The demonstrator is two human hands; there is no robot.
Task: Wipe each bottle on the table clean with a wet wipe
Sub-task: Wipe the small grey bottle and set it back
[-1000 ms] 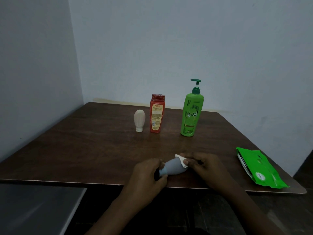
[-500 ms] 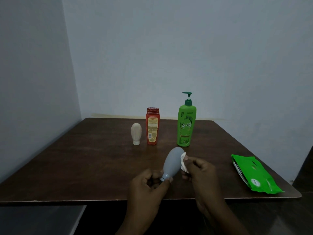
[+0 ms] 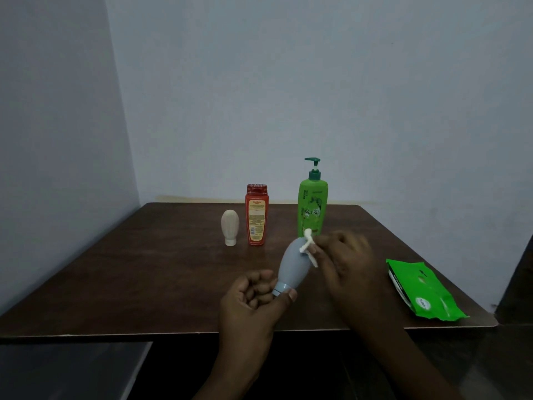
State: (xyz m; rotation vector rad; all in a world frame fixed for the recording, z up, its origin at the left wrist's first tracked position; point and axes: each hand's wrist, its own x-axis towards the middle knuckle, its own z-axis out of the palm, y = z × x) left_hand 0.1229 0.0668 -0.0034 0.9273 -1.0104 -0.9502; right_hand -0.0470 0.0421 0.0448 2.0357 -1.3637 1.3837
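My left hand (image 3: pixel 253 298) grips the cap end of a grey bottle (image 3: pixel 292 265), which tilts up and away from me over the brown table (image 3: pixel 144 269). My right hand (image 3: pixel 344 261) pinches a white wet wipe (image 3: pixel 308 246) against the bottle's upper end; that hand is blurred. Further back stand a small cream bottle (image 3: pixel 230 227) on its cap, a red bottle (image 3: pixel 256 214) and a tall green pump bottle (image 3: pixel 312 202), all upright in a row.
A green pack of wet wipes (image 3: pixel 421 290) lies flat near the table's right front corner. Walls close off the back and the left side. A grey surface (image 3: pixel 72 368) sits lower at the front left.
The grey bottle went from lying low near the table's front edge to tilted upward. My right hand moved with the wipe along it to the upper end. The camera tipped upward.
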